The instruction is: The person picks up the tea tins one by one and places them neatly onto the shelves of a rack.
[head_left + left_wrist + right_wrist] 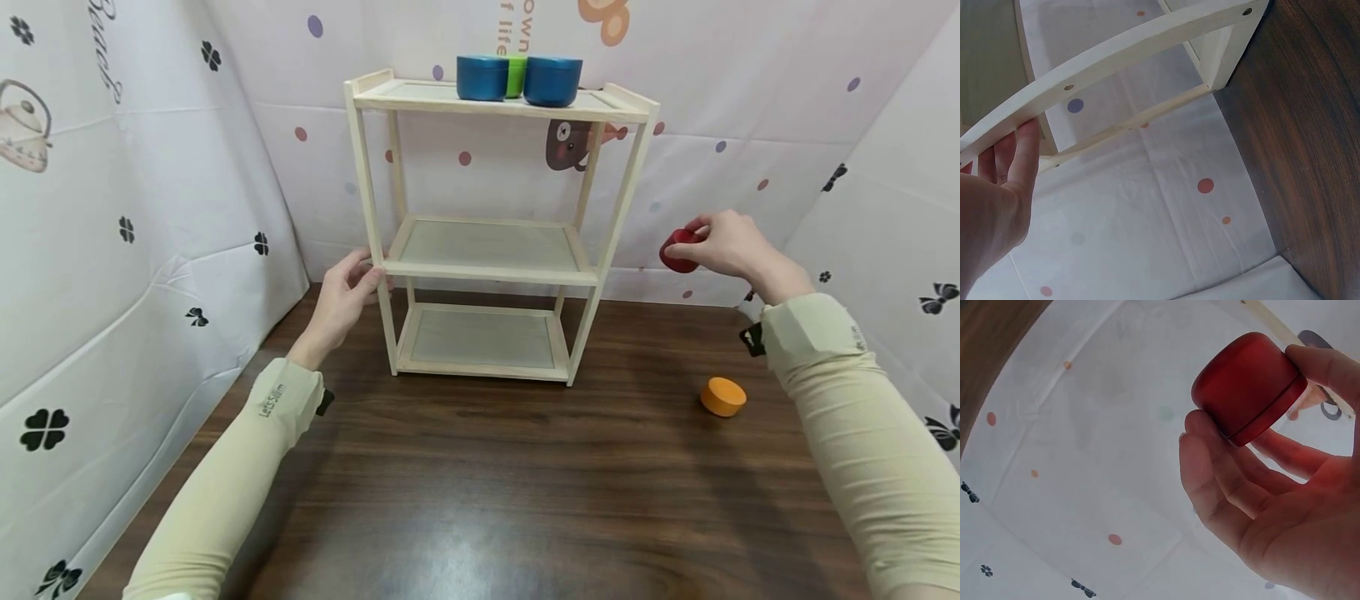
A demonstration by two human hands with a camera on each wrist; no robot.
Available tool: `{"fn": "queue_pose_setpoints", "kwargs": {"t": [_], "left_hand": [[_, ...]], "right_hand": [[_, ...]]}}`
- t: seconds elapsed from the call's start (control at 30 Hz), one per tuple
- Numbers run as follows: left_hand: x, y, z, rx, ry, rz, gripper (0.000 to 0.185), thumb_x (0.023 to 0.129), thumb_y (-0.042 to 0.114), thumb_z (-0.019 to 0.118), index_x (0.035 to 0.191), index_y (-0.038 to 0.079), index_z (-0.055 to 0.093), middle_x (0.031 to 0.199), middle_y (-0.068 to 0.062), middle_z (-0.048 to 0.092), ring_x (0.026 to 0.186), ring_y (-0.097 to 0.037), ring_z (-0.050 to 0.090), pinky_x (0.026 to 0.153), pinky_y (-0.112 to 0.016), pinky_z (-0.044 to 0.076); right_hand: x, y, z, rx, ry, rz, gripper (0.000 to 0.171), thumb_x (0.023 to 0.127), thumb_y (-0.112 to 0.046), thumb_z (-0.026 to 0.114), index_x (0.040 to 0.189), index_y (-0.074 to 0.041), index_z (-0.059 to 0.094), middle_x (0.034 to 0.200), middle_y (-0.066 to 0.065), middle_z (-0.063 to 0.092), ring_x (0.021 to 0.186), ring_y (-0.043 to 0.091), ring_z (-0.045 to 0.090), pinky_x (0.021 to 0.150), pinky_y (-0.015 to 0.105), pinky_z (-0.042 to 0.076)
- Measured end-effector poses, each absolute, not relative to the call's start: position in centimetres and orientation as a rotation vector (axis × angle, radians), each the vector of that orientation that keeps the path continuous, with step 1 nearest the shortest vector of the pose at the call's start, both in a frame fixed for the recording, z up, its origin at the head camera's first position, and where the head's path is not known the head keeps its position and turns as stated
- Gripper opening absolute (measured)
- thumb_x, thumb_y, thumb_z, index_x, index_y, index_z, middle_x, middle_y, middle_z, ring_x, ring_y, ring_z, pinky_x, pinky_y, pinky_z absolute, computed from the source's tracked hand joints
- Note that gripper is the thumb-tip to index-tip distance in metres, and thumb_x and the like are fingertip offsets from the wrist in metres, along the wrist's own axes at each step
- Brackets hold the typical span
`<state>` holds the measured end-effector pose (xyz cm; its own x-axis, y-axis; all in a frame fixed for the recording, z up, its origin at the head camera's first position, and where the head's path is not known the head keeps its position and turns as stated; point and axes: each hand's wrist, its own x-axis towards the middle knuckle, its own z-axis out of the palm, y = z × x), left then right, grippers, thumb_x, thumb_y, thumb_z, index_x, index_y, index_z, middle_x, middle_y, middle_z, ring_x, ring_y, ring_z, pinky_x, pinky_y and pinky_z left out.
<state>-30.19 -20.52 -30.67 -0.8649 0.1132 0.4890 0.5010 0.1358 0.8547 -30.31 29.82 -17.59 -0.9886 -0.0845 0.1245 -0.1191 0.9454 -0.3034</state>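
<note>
Three jars (519,78) already stood on the shelf (497,102); the right hand (729,244) gripped a red jar (677,251), the left hand (347,293) grasped the shelf post, and an orange jar (723,396) waited on the worktop (480,483).

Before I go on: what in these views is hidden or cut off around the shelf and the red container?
- Green item on the top shelf, head view: squeezed between two blue containers, its shape hidden.
- Red container, head view: mostly covered by the right hand; the right wrist view shows it, but its far side stays hidden.
- Left hand on the shelf post: left wrist view cuts off most fingers at the frame edge.
- Wall lettering, head view: cut off by the top edge.
</note>
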Motion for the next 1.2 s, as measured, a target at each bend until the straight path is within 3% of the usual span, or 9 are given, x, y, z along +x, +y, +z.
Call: {"fn": "queue_pose_setpoints", "kwargs": {"t": [0.13, 0.27, 0.4, 0.57, 1.0, 1.1, 1.2], "left_hand": [[-30.2, -20.5, -30.6, -0.582, -2.108, -1.79, 0.041, 0.099, 0.023, 0.053, 0.134, 0.002, 0.051, 0.103, -0.019, 0.062, 0.095, -0.023, 0.066, 0.086, -0.037, 0.061], [-30.2, -20.5, -30.5, -0.57, -2.111, -1.786, 0.041, 0.099, 0.024, 0.053, 0.134, 0.002, 0.051, 0.101, -0.017, 0.063, 0.095, -0.022, 0.066, 0.087, -0.036, 0.06], [-30.2, -20.5, -30.5, -0.581, -2.1, -1.804, 0.041, 0.099, 0.023, 0.053, 0.134, 0.001, 0.051, 0.101, -0.018, 0.063, 0.095, -0.025, 0.066, 0.085, -0.033, 0.061], [-30.2, -20.4, -30.5, -0.585, -2.085, -1.822, 0.041, 0.099, 0.022, 0.054, 0.134, 0.001, 0.051, 0.099, -0.018, 0.063, 0.095, -0.025, 0.066, 0.081, -0.024, 0.061], [-30.2, -20.4, -30.6, -0.592, -2.075, -1.831, 0.041, 0.099, 0.021, 0.054, 0.133, -0.001, 0.051, 0.098, -0.018, 0.063, 0.093, -0.023, 0.067, 0.082, -0.03, 0.062], [-30.2, -20.4, -30.6, -0.593, -2.08, -1.823, 0.041, 0.099, 0.022, 0.054, 0.133, -0.001, 0.051, 0.098, -0.018, 0.063, 0.092, -0.022, 0.067, 0.081, -0.028, 0.062], [-30.2, -20.4, -30.6, -0.592, -2.089, -1.813, 0.042, 0.099, 0.023, 0.054, 0.133, -0.001, 0.051, 0.099, -0.018, 0.063, 0.092, -0.021, 0.067, 0.082, -0.029, 0.061]], "right_hand": [[-30.3, 29.7, -16.7, 0.156, -2.979, 0.475, 0.068, 0.092, -0.046, 0.058, 0.13, 0.01, 0.047, 0.121, 0.039, 0.054, 0.099, 0.045, 0.056, 0.071, 0.048, 0.054], [-30.5, 29.6, -15.6, 0.162, -2.967, 0.466, 0.069, 0.091, -0.047, 0.058, 0.13, 0.01, 0.048, 0.121, 0.039, 0.054, 0.093, 0.041, 0.059, 0.063, 0.038, 0.053], [-30.7, 29.5, -14.4, 0.168, -2.963, 0.476, 0.068, 0.091, -0.046, 0.059, 0.129, 0.009, 0.048, 0.12, 0.039, 0.055, 0.073, 0.025, 0.064, 0.055, 0.027, 0.049], [-30.9, 29.3, -13.2, 0.151, -2.958, 0.48, 0.068, 0.09, -0.046, 0.06, 0.129, 0.008, 0.05, 0.12, 0.036, 0.058, 0.061, 0.008, 0.06, 0.053, 0.025, 0.049], [-31.4, 28.9, -10.9, 0.131, -2.975, 0.512, 0.069, 0.09, -0.046, 0.061, 0.132, 0.008, 0.048, 0.12, 0.035, 0.059, 0.059, 0.01, 0.06, 0.05, 0.025, 0.052], [-31.4, 28.8, -10.2, 0.125, -2.976, 0.541, 0.07, 0.09, -0.045, 0.062, 0.133, 0.008, 0.046, 0.105, 0.029, 0.068, 0.058, 0.009, 0.06, 0.051, 0.024, 0.053], [-31.5, 28.8, -9.5, 0.112, -2.981, 0.574, 0.071, 0.089, -0.046, 0.062, 0.134, 0.007, 0.046, 0.083, 0.011, 0.073, 0.058, 0.009, 0.06, 0.052, 0.024, 0.053]]}}
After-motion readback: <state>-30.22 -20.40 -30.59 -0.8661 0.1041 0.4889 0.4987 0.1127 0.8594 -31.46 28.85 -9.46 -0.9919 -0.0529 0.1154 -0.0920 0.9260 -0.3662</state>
